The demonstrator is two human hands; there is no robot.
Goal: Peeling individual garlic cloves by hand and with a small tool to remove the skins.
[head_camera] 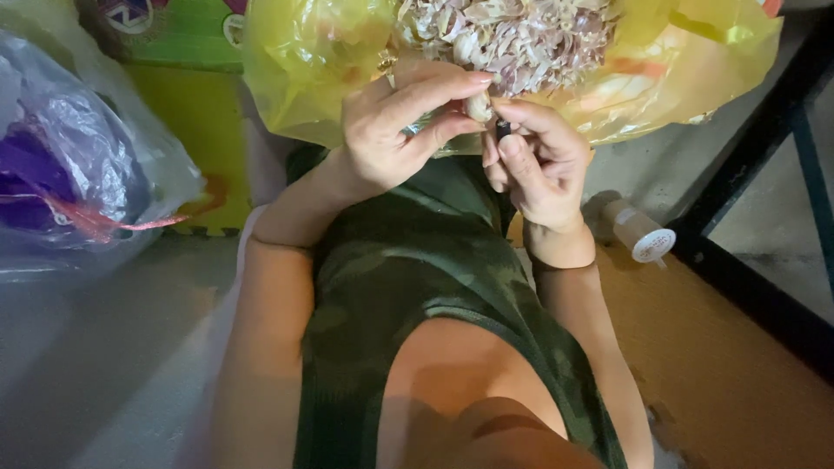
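Observation:
My left hand (395, 130) pinches a pale garlic clove (478, 106) between thumb and fingers, just above my lap. My right hand (534, 161) is closed around a small dark-handled knife (503, 128) whose tip meets the clove. Both hands hover at the near edge of a yellow plastic bag (300, 61) that lies open and holds a heap of garlic skins and cloves (521, 35). A ring shows on my left hand. The knife's blade is hidden behind my fingers.
A clear and purple plastic bag (78, 165) lies on the grey floor at left. Green and yellow foam mats (195, 104) sit behind it. A small white-capped plastic bottle (638, 230) lies at right, beside a black metal frame (764, 139). My camouflage-patterned garment (417, 260) fills the centre.

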